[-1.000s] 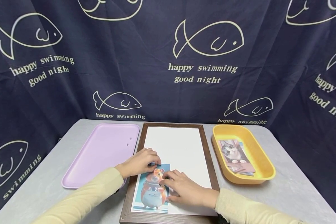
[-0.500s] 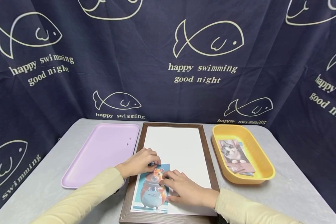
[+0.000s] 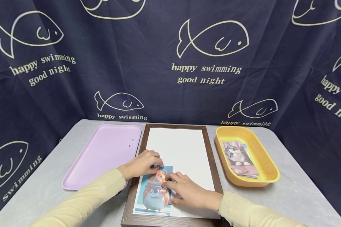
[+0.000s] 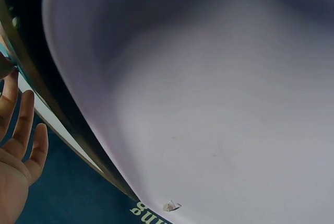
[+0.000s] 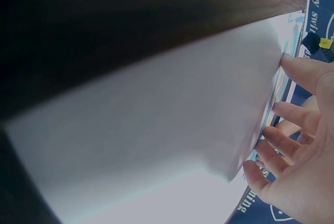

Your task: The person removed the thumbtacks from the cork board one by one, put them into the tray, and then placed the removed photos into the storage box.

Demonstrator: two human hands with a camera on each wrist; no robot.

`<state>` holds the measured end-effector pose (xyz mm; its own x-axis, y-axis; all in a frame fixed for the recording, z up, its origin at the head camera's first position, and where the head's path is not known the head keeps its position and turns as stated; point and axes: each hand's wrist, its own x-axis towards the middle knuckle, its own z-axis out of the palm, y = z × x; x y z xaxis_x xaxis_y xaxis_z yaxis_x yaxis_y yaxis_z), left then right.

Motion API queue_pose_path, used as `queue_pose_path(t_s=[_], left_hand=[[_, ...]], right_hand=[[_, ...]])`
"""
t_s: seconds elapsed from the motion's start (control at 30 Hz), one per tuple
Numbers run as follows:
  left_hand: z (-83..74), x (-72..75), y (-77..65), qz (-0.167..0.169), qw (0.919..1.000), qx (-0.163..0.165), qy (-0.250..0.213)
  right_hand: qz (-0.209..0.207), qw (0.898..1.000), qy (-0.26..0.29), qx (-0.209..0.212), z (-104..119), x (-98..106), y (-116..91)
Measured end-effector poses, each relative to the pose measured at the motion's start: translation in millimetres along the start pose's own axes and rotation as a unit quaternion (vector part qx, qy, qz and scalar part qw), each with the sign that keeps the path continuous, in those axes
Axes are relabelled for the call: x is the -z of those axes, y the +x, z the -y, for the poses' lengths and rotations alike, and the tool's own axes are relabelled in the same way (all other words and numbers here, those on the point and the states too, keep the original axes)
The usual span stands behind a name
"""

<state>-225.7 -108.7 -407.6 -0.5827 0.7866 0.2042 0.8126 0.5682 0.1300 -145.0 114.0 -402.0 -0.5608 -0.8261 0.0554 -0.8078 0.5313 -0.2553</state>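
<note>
A picture card with an orange hamster in a pale blue outfit (image 3: 156, 200) lies flat at the lower left of a white board (image 3: 182, 148) with a brown wooden frame (image 3: 211, 157). My left hand (image 3: 143, 162) reaches over the frame's left side, its fingertips at the card's top edge. From the right, my right hand (image 3: 187, 190) rests its fingertips on the card's right part, the thumb near its right edge. The right wrist view shows these fingers (image 5: 284, 110) spread along the card. In the left wrist view the left fingers (image 4: 23, 117) are loosely extended.
To the left lies a lilac tray (image 3: 102, 154) with small dark marks near its right edge. A yellow basket (image 3: 262, 157) on the right holds several picture cards, a cat card (image 3: 237, 154) on top. A dark fish-print curtain (image 3: 159, 78) hangs behind the grey table (image 3: 298, 189).
</note>
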Motion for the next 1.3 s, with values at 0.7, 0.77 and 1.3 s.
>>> queue_pose_path(t_s=[0.7, 0.77, 1.3], left_hand=[[3.3, 4.4, 4.2, 0.002, 0.9994, -0.016, -0.029], [3.2, 5.3, 4.4, 0.003, 0.9993, -0.017, -0.034], [2.5, 10.3, 5.8, 0.032, 0.997, 0.004, -0.07]], right_hand=[[-0.001, 1.0, 0.001, 0.001, -1.4, -0.7, 0.8], [-0.003, 1.0, -0.002, 0.002, -1.6, -0.9, 0.9], [-0.008, 1.0, 0.005, 0.007, -1.1, -0.5, -0.1]])
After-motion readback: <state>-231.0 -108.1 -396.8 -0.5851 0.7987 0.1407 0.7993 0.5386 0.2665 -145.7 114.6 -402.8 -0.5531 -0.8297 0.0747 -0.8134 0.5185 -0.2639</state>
